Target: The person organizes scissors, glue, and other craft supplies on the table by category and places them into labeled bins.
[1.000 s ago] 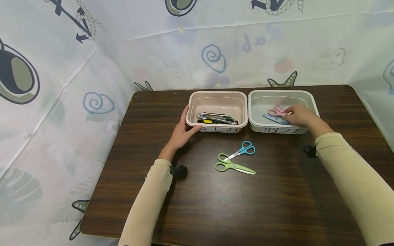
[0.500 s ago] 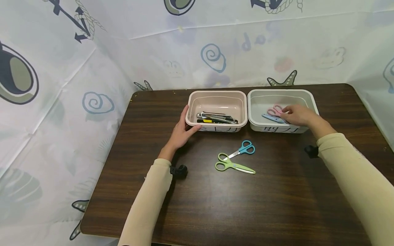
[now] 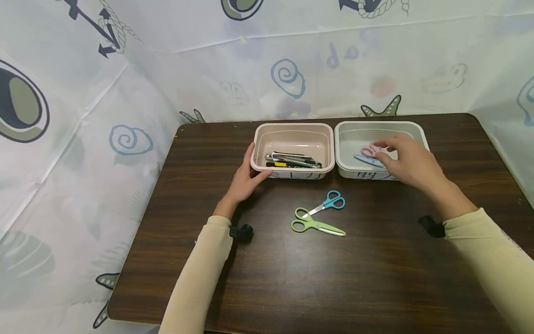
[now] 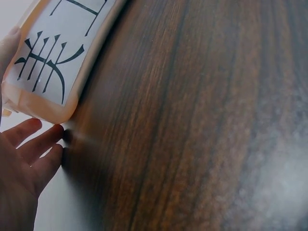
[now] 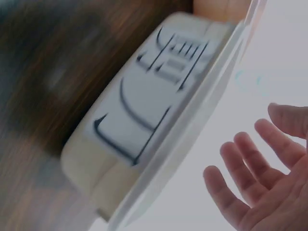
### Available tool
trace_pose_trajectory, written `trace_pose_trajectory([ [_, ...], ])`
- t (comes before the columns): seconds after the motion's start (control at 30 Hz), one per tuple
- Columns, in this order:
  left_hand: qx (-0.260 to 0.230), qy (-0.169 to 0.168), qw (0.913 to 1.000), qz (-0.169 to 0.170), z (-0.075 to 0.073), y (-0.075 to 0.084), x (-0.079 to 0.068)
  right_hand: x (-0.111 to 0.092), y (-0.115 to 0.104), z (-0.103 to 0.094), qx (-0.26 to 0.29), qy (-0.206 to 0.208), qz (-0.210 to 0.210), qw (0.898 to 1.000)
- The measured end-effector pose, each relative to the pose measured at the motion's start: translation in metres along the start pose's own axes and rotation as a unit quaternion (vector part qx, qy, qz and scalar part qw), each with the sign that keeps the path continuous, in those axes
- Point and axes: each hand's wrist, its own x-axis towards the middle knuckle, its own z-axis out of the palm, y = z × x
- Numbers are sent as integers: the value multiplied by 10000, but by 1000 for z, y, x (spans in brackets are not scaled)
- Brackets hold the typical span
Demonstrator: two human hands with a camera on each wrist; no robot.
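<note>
My left hand (image 3: pixel 242 183) rests against the left front corner of the pink box (image 3: pixel 294 139), thumb at its front and fingers along its side. Several utility knives (image 3: pixel 292 160) lie inside that box. Over the front right of the grey box (image 3: pixel 350 134), my right hand (image 3: pixel 410 160) is raised with its fingers spread apart and nothing between them; the right wrist view shows the same bare palm. Inside the grey box lie pink scissors (image 3: pixel 369 150), partly behind the fingertips, and light blue scissors (image 3: pixel 368 161).
On the brown table (image 3: pixel 250 278), teal-handled scissors (image 3: pixel 334 200) and green scissors (image 3: pixel 310 223) lie crossed in front of the boxes. Both boxes stand side by side near the back edge, close to a printed cloth wall (image 3: pixel 233 55). Labels with black characters mark their fronts.
My right hand has come up and back from the scissors in the grey box, its fingers spreading. The pink and light blue scissors stay there. My left hand keeps its place.
</note>
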Motion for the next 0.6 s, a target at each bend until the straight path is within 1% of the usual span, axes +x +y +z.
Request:
trace_pose_trajectory([
  [0.07, 27, -3, 10000, -16, 0, 1, 0, -9, -13, 5, -95, 313, -395, 9987],
  [0.13, 37, 5, 10000, -26, 1, 1, 1, -17, -24, 16, -325, 678, -924, 9929],
  [0.23, 42, 5, 10000, -38, 1, 0, 1, -30, -36, 41, -693, 1050, -1816, 9753],
  [0.27, 38, 0, 10000, -37, 1, 0, 2, -34, -39, 50, -792, 1093, -2093, 9685],
  [0.33, 34, -13, 10000, -32, 1, 0, 2, -44, -44, 69, -889, 974, -2553, 9578],
  [0.37, 39, -22, 10000, -32, 1, 0, 2, -48, -47, 77, -906, 843, -2681, 9554],
  [0.43, 24, -25, 10000, -33, 2, 0, 2, -57, -51, 92, -957, 542, -2812, 9533],
  [0.53, -1, 5, 10000, -57, 2, -2, 2, -65, -56, 108, -1054, 158, -2915, 9506],
  [0.6, -23, 49, 10000, -60, 4, -16, 5, -69, -59, 115, -1038, -7, -2958, 9496],
])
